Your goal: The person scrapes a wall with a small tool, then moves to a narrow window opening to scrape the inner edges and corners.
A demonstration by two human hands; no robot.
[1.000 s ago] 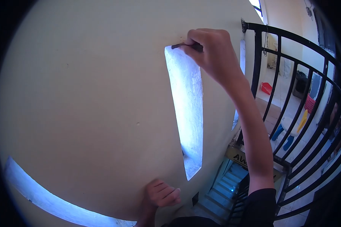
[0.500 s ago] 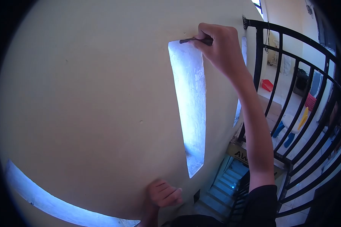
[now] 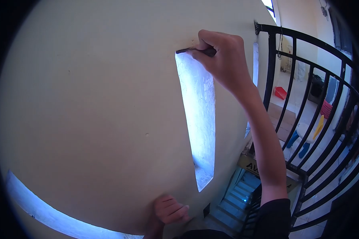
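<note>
My right hand (image 3: 225, 55) is raised to the top of a tall narrow wall opening (image 3: 199, 115) that glows with blue-white light. Between its thumb and fingers it pinches a small dark paintbrush (image 3: 183, 50). The brush tip points left and lies at the opening's upper left corner; its fine detail is too small to make out. Low in the view, my left hand (image 3: 171, 209) is closed in a loose fist beside the cream wall (image 3: 99, 99), with nothing visible in it.
A black metal railing (image 3: 294, 55) curves down the right side. Beyond it are a red dustpan (image 3: 280, 93) and a small plastic chair (image 3: 305, 131). Stairs (image 3: 231, 205) descend below my right arm. Another lit opening (image 3: 60, 219) crosses the lower left.
My right hand and the paintbrush have moved left along the opening's top edge, to its left corner. The view has shifted slightly. My left hand stays closed by the wall.
</note>
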